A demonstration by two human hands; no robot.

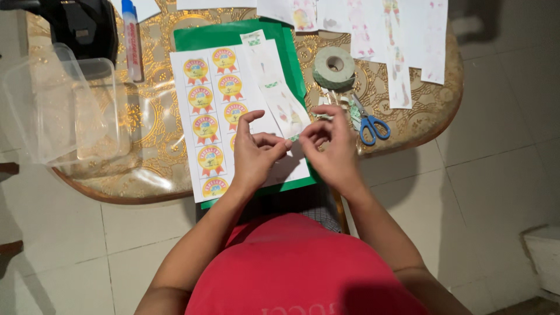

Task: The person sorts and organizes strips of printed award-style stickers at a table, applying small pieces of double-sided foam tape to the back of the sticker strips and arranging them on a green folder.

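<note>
My left hand point(255, 153) and my right hand point(333, 149) meet over the near edge of a round gold-patterned table point(146, 175). Together their fingertips pinch a tiny green-and-white paper piece point(294, 139). Under them lies a white sheet point(213, 111) printed with several round yellow badges with red ribbons, resting on green card point(233, 34). A narrow white paper strip point(274, 87) lies across the sheet just beyond my fingers.
Blue-handled scissors point(370, 124) lie right of my hands, a roll of pale green tape point(333, 67) beyond them. Clear plastic containers point(64, 111) sit at left, a glue stick point(132, 38) behind. White printed sheets point(379, 29) cover the far right. Tiled floor surrounds the table.
</note>
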